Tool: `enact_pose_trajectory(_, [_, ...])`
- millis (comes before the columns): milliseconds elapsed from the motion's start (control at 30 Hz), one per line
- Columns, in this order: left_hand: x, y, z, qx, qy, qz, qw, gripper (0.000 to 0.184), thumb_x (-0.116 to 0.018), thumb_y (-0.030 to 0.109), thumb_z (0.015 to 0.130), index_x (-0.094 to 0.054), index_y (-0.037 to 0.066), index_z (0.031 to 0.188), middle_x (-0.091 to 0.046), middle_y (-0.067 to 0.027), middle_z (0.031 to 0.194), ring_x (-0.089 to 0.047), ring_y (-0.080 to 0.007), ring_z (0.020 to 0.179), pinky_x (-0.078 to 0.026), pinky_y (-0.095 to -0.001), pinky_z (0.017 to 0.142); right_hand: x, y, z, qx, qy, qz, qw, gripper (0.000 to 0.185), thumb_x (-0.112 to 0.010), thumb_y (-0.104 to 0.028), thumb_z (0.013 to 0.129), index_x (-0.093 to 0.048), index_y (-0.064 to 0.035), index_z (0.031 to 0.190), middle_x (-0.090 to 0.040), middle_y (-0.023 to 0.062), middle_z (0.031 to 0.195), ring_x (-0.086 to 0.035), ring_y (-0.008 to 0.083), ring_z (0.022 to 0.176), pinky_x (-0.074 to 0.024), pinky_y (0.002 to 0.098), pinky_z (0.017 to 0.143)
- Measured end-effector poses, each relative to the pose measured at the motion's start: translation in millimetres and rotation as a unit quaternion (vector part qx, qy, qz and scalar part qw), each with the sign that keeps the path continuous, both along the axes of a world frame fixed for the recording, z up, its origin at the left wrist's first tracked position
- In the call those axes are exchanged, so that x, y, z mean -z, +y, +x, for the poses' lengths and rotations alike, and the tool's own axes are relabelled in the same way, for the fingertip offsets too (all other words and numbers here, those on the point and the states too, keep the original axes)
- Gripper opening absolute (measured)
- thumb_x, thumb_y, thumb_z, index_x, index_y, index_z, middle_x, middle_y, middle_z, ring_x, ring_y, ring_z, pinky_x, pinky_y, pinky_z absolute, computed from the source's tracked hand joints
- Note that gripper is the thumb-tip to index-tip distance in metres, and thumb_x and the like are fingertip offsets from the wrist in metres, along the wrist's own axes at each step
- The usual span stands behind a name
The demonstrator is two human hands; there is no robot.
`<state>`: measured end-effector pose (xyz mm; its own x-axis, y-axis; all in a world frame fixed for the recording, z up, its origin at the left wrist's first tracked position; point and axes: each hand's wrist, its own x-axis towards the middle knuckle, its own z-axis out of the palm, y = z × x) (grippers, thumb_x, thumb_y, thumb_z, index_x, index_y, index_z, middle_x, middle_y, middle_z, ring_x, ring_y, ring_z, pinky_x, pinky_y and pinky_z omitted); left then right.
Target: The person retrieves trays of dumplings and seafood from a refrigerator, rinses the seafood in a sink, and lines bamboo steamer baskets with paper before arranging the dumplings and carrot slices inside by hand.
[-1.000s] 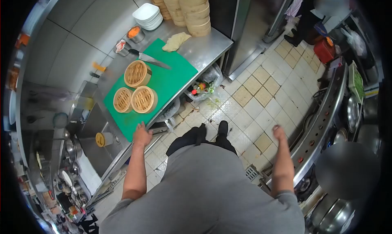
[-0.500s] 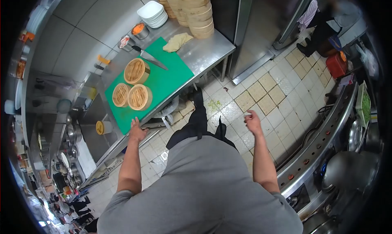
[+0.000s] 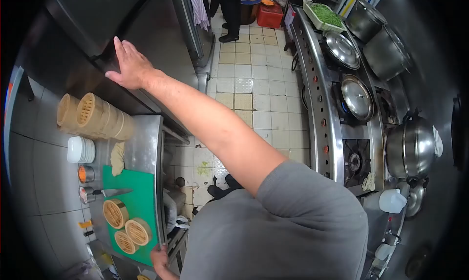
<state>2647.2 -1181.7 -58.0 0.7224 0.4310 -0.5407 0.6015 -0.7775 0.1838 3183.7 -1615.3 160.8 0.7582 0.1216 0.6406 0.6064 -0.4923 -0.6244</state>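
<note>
My right hand (image 3: 131, 65) is raised with its fingers spread, in front of the dark steel refrigerator door (image 3: 151, 40) at the upper left; nothing is in it. Low in the view, my left hand (image 3: 159, 257) rests at the edge of the steel counter, beside the green cutting board (image 3: 141, 182); its fingers are partly hidden. Three bamboo steamers (image 3: 115, 213) sit together on the board. A knife (image 3: 115, 191) lies across the board's upper part, and a pale cloth (image 3: 117, 159) lies at its far end.
Tall steamer stacks (image 3: 105, 118) and white dishes (image 3: 81, 150) stand on the counter (image 3: 146, 133). At the right runs a stove (image 3: 322, 109) with lidded pans (image 3: 357, 98) and large pots (image 3: 409, 148). A person (image 3: 230, 11) stands at the far end of the tiled floor (image 3: 244, 101).
The view has turned right toward the stove and refrigerator. My right hand has risen and reached across to the refrigerator, its fingers now spread. My left hand has stayed by the counter edge.
</note>
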Motion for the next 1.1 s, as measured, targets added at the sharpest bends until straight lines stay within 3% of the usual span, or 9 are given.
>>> enact_pose_trajectory(67, [-45, -48, 32, -0.093, -0.049, -0.189, 0.976, 0.064, -0.073, 0.026, 0.096, -0.053, -0.006, 0.147, -0.068, -0.0312, 0.132, -0.065, -0.0406, 0.126, -0.05, -0.0417, 0.106, -2, 8, 7, 0.027, 0.036, -0.063, 0.997, 0.111, -0.077, -0.048, 0.087, -0.014, 0.0033, 0.163, -0.046, 0.0322, 0.153, -0.042, 0.0454, 0.146, -0.0411, 0.0493, 0.118])
enact_pose_trajectory(133, [-54, -64, 59, -0.007, -0.078, -0.16, 0.984, 0.063, -0.071, 0.025, 0.097, -0.052, -0.005, 0.149, -0.067, -0.0304, 0.134, -0.066, -0.0386, 0.127, -0.05, -0.0408, 0.106, 26, -7, 21, -0.04, 0.122, -0.039, 0.991, 0.116, -0.082, -0.053, 0.08, -0.019, -0.0025, 0.163, -0.052, 0.0315, 0.148, -0.05, 0.0471, 0.138, -0.0471, 0.0518, 0.111])
enact_pose_trajectory(200, [-75, -89, 86, 0.116, -0.114, -0.09, 0.982, 0.065, -0.073, 0.029, 0.094, -0.053, 0.002, 0.15, -0.065, -0.0252, 0.139, -0.063, -0.0399, 0.128, -0.049, -0.0443, 0.108, 40, -19, 24, 0.025, 0.069, -0.177, 0.981, 0.112, -0.085, -0.052, 0.078, -0.025, -0.0039, 0.16, -0.053, 0.0273, 0.141, -0.048, 0.0472, 0.137, -0.0476, 0.0533, 0.109])
enact_pose_trajectory(400, [-131, -170, 180, 0.225, -0.167, -0.121, 0.952, 0.065, -0.073, 0.026, 0.093, -0.052, 0.006, 0.151, -0.064, -0.0249, 0.139, -0.061, -0.0428, 0.128, -0.049, -0.0466, 0.109, -19, 14, 43, 0.02, -0.204, -0.036, 0.978, 0.115, -0.079, -0.052, 0.086, -0.012, -0.003, 0.165, -0.05, 0.0247, 0.143, -0.053, 0.0409, 0.127, -0.0429, 0.0497, 0.111])
enact_pose_trajectory(567, [-154, -255, 260, 0.279, -0.248, -0.133, 0.918, 0.064, -0.073, 0.028, 0.096, -0.051, 0.006, 0.152, -0.062, -0.0244, 0.142, -0.06, -0.0427, 0.13, -0.049, -0.0454, 0.11, -52, -18, 66, -0.071, -0.093, -0.139, 0.983, 0.122, -0.074, -0.058, 0.091, 0.0, 0.0029, 0.165, -0.066, 0.0252, 0.121, -0.063, 0.0408, 0.112, -0.0466, 0.0492, 0.103])
enact_pose_trajectory(700, [-145, -318, 301, 0.25, -0.277, -0.119, 0.92, 0.065, -0.074, 0.025, 0.096, -0.05, 0.005, 0.152, -0.063, -0.024, 0.142, -0.061, -0.0427, 0.128, -0.05, -0.0457, 0.108, -62, -73, 55, -0.174, -0.082, -0.128, 0.973, 0.1, -0.078, -0.054, 0.087, -0.032, -0.0043, 0.16, -0.066, 0.0221, 0.111, -0.062, 0.0392, 0.102, -0.0512, 0.047, 0.092])
enact_pose_trajectory(867, [-115, -372, 299, 0.106, -0.214, -0.123, 0.963, 0.062, -0.072, 0.028, 0.097, -0.052, 0.006, 0.151, -0.065, -0.0237, 0.138, -0.063, -0.0429, 0.125, -0.051, -0.046, 0.106, -43, -220, 53, -0.229, -0.157, -0.034, 0.96, 0.056, -0.085, -0.04, 0.074, -0.072, -0.0039, 0.116, -0.053, 0.0122, 0.084, -0.051, 0.0328, 0.082, -0.0433, 0.0428, 0.075])
enact_pose_trajectory(1000, [-113, -394, 305, 0.064, -0.132, -0.094, 0.985, 0.061, -0.072, 0.031, 0.096, -0.054, 0.006, 0.15, -0.065, -0.024, 0.138, -0.061, -0.0432, 0.127, -0.05, -0.0454, 0.108, 7, -364, 71, -0.146, -0.119, 0.133, 0.973, 0.075, -0.051, -0.072, 0.097, -0.074, -0.0019, 0.107, -0.06, 0.0136, 0.103, -0.059, 0.0328, 0.107, -0.0454, 0.0494, 0.098])
enact_pose_trajectory(1100, [-114, -396, 340, 0.104, -0.148, -0.084, 0.98, 0.063, -0.073, 0.029, 0.095, -0.054, 0.004, 0.149, -0.062, -0.0243, 0.143, -0.059, -0.0417, 0.132, -0.047, -0.0442, 0.113, 19, -468, 102, -0.083, -0.138, 0.116, 0.98, 0.072, -0.046, -0.062, 0.104, -0.064, 0.0029, 0.129, -0.062, 0.0286, 0.137, -0.055, 0.0439, 0.134, -0.0385, 0.0555, 0.115])
